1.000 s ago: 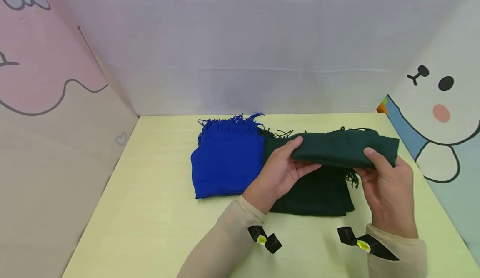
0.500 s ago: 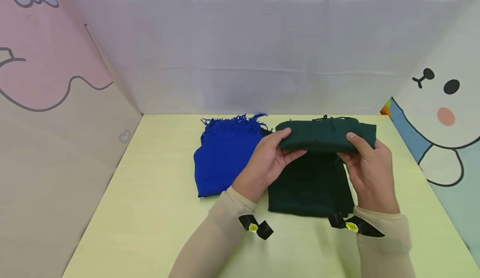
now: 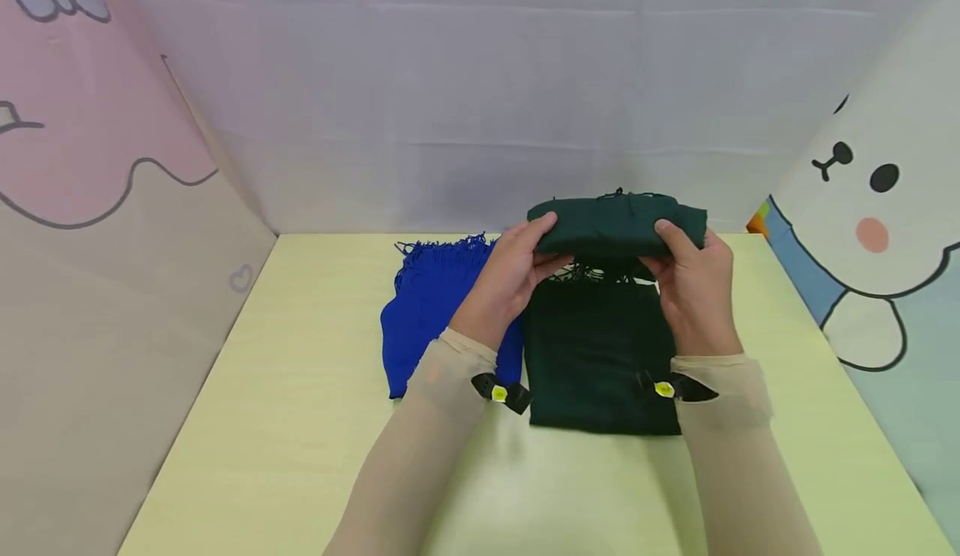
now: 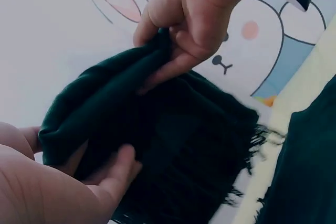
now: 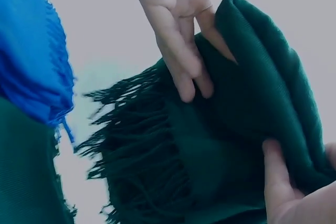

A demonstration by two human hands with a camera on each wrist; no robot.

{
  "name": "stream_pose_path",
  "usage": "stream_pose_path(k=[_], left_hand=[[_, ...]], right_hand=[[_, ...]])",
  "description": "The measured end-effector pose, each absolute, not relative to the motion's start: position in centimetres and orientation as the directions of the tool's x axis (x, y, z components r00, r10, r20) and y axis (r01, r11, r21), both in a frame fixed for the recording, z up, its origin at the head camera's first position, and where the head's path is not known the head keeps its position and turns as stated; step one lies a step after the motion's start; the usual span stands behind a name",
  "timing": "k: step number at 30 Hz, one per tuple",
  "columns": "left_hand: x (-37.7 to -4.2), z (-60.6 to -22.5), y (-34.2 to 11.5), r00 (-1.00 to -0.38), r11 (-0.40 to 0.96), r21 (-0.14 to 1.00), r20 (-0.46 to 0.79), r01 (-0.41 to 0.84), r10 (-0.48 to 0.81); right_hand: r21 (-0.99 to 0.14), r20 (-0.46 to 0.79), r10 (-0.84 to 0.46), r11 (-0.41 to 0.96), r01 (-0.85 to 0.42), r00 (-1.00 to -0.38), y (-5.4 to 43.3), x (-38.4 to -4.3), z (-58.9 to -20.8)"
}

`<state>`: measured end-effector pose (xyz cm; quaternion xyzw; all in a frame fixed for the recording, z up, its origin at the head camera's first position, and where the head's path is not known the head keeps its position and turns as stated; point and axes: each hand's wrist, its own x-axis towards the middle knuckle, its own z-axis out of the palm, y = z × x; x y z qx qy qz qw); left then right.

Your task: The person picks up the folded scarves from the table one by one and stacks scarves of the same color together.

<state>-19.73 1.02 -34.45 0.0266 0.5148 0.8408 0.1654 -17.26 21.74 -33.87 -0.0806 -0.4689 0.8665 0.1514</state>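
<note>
A folded dark green scarf (image 3: 615, 229) is held up off the table between both hands, its fringe hanging below. My left hand (image 3: 510, 272) grips its left end, thumb on top and fingers underneath. At the other end, my right hand (image 3: 699, 293) pinches it the same way. The right wrist view shows the hanging fringe (image 5: 142, 156) apart from the cloth at left. Beneath and nearer me, a second dark green scarf (image 3: 592, 356) lies folded flat, fringe at its far edge. Left of that lies a folded blue scarf (image 3: 435, 314), partly hidden by my left arm.
The pale yellow table (image 3: 300, 356) ends at a whitish backdrop (image 3: 465, 81) just behind the held scarf. Printed panels stand on both sides, a pink one (image 3: 75, 89) at left and one with a cartoon face (image 3: 862, 231) at right.
Both hands have carried the green scarf leftward and away from me, up toward the backdrop. More of the green scarf on the table shows now, including its fringe.
</note>
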Motion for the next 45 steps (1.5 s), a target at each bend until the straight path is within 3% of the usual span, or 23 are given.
stream_pose_path(k=[10, 18, 24, 31, 45], left_hand=[[-19.6, -38.7, 1.4, -0.956, -0.303, 0.917, -0.197, -0.258, 0.219], [-18.1, -40.7, 0.9, -0.962, -0.286, 0.933, -0.158, -0.22, 0.223], [-16.0, -42.5, 0.9, -0.946, -0.311, 0.918, -0.161, -0.248, 0.28], [-13.2, -43.9, 0.6, -0.934, -0.308, 0.902, -0.218, -0.303, 0.282], [-8.8, -46.4, -0.3, -0.897, -0.445, 0.783, -0.328, -0.434, 0.298]], right_hand=[[-0.937, -0.164, 0.316, -0.345, 0.048, -0.935, 22.7, -17.0, -37.1], [-0.935, -0.168, 0.274, -0.35, 0.064, -0.947, 23.0, -15.5, -38.7], [-0.927, -0.165, 0.254, -0.37, 0.062, -0.953, 23.5, -13.5, -40.2], [-0.916, -0.231, 0.2, -0.374, 0.144, -0.952, 23.9, -11.7, -41.3], [-0.899, -0.412, 0.044, -0.18, 0.399, -0.91, 23.7, -9.8, -44.3]])
